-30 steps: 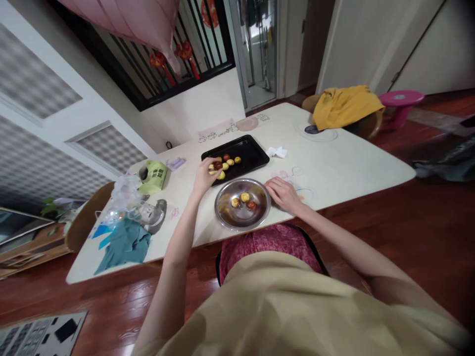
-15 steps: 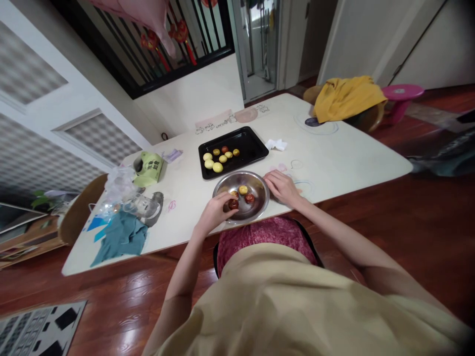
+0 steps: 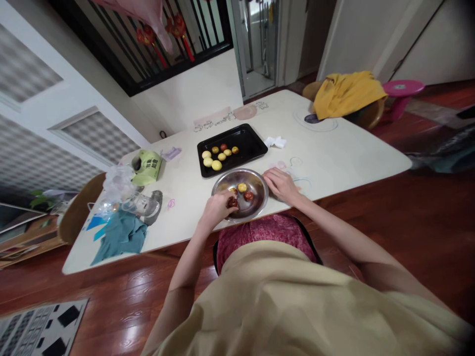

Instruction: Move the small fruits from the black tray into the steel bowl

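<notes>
A shiny metal bowl [image 3: 256,210] stands at the table's near edge with several small round fruits in it. Over its left side, my left hand [image 3: 218,208] has its thumb and fingers closed around a dark red round fruit [image 3: 232,202]. Close by in the bowl lie a yellow fruit [image 3: 242,187] and a red fruit [image 3: 248,196]; another yellowish one is partly hidden by my fingers. My right hand [image 3: 281,185] rests on the table against the bowl's right rim, fingers extended and holding no fruit.
Beyond the bowl is a black tray [image 3: 252,146] with several yellow fruits and a red one. A crumpled white tissue [image 3: 275,142] lies right of it. Leftward are a green bag [image 3: 148,167], clear plastic [image 3: 118,184] and a teal cloth [image 3: 124,235]. Yellow cloth [image 3: 347,94] covers a chair.
My left hand has turned slightly, its fingers lower over the dark red fruit. My right hand stays by the rim. The whole view has shifted a little.
</notes>
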The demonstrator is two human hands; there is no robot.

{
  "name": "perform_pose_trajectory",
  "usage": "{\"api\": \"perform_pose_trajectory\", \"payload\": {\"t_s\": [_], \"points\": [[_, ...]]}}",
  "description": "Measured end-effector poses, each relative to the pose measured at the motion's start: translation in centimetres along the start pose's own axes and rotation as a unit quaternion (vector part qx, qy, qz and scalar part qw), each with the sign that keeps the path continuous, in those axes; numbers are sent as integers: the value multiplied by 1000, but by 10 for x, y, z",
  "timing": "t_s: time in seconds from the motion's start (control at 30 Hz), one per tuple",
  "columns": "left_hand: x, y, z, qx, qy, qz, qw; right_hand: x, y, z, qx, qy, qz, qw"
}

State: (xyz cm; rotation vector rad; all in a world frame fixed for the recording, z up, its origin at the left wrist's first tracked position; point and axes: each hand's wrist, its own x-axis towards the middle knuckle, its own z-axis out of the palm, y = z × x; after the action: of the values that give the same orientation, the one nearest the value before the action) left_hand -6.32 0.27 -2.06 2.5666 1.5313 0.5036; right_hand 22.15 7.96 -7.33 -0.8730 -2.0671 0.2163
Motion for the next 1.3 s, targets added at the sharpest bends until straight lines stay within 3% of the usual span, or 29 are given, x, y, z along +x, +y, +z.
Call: {"api": "perform_pose_trajectory", "payload": {"t_s": [0.23, 0.57, 0.73, 0.83, 0.93, 1.07, 1.3], "points": [[-3, 3, -1, 57, 5, -19, 998, 0, 0, 0, 0, -1, 4, 1000], [-11, 8, -8, 11, 54, -39, 998, -1, 2, 1, -1, 0, -1, 1000], [-8, 5, -9, -87, 199, -21, 976, -2, 2, 3, 7, 22, -14, 1000], [-9, -5, 0, -133, 316, -23, 939, -3, 4, 4, 17, 41, -24, 999], [-13, -19, 16, -154, 407, -74, 897, 1, 9, 3, 31, 59, -16, 998], [-18, -29, 32, -190, 442, -116, 869, 26, 19, 5, 24, 71, -6, 997], [-24, -21, 34, -176, 476, -44, 861, 110, 44, 38, -30, -20, 3, 999]]}}
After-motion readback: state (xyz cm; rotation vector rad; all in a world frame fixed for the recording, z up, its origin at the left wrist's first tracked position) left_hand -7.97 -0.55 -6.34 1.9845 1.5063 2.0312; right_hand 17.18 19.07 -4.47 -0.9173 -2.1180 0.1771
